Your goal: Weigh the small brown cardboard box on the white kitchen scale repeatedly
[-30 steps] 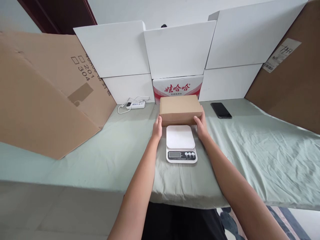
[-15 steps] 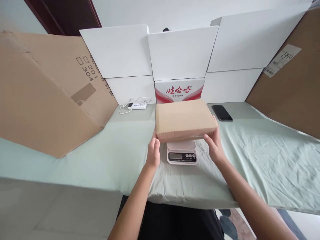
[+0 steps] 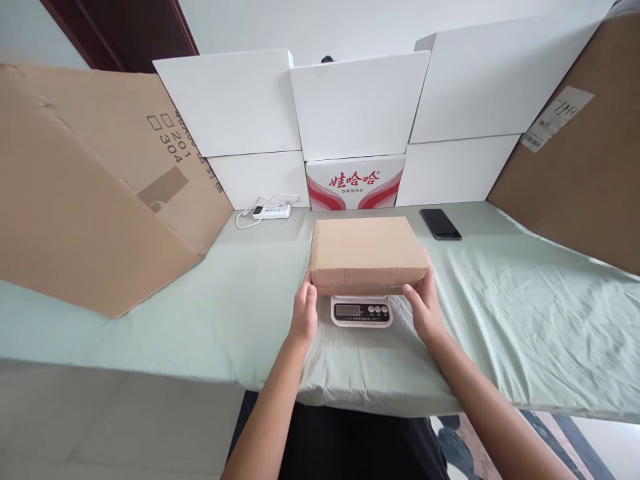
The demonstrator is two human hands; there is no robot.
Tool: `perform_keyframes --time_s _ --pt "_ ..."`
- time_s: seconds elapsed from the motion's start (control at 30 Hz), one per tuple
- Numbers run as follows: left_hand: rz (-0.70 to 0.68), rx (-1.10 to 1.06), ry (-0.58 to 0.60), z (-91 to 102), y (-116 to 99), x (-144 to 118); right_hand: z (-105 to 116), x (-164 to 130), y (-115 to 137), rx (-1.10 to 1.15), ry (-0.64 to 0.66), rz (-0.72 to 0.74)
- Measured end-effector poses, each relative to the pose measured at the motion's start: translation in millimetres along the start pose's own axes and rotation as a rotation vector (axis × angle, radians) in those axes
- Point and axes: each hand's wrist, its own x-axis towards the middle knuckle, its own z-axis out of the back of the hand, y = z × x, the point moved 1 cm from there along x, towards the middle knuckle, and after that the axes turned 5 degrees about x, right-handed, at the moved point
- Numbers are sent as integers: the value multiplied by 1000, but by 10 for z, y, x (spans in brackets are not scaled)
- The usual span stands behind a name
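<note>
Between my two hands is a closed brown cardboard box (image 3: 369, 247), gripped at its left and right ends. My left hand (image 3: 305, 310) is closed on the left end, thumb along the near corner. My right hand (image 3: 423, 303) grips the right end, its thumb on the near face and its other fingers partly hidden behind the box. Directly below the box is a white kitchen scale (image 3: 362, 312). Its display and buttons show, while the box covers its weighing top. Whether the box touches the scale I cannot tell.
A black phone (image 3: 440, 225) lies at the back right, and a white device with a cable (image 3: 273, 211) at the back left. White boxes (image 3: 360, 107) and a red-printed carton (image 3: 355, 183) line the back. Large cardboard panels (image 3: 110, 193) flank the green cloth (image 3: 240, 300).
Both hands have lowered the cardboard box toward the scale, and it now hides the scale's top. The box's top looks more level. The camera view has shifted slightly.
</note>
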Motion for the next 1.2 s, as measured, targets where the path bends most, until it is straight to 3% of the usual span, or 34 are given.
perform_keyframes --time_s 0.27,0.97,1.2 --pt "-3 -6 20 -13 -63 2 -37 9 98 32 -8 -3" --pt "5 -55 -1 -47 -91 71 -31 25 70 36 -9 -3" --pt "57 -95 -64 22 -44 42 20 35 96 57 -69 2"
